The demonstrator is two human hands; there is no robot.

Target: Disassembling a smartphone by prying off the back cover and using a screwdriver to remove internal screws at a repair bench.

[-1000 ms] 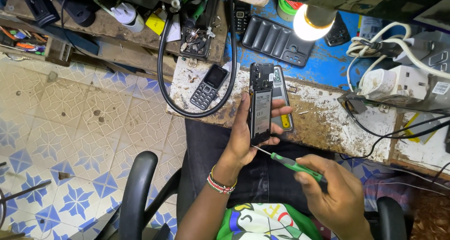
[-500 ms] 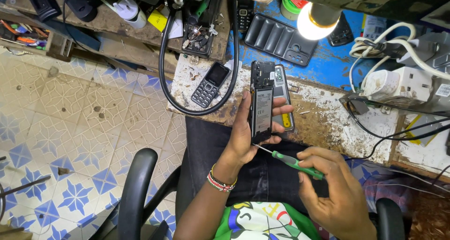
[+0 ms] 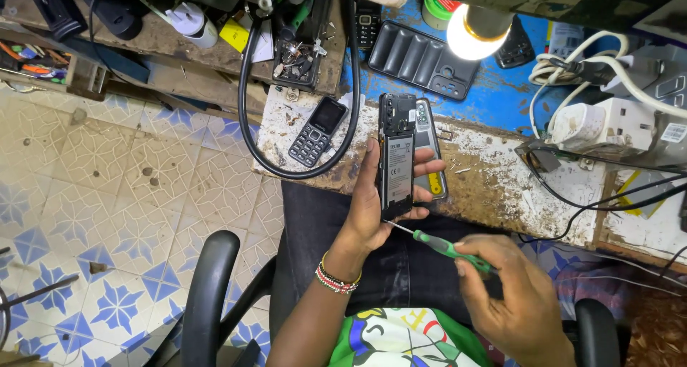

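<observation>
Left hand (image 3: 372, 202) grips opened phone (image 3: 396, 156) upright; right hand (image 3: 519, 299) holds screwdriver (image 3: 436, 243), tip at phone's lower edge. Recommend: steady grip, tip seated square, light pressure.

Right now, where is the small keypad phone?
In the head view, the keypad phone lies on the worn bench, left of the left hand, inside the black cable loop.

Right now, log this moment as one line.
left hand: holds opened phone upright | right hand: holds green screwdriver, tip at phone's lower edge | workbench: keypad phone
</observation>
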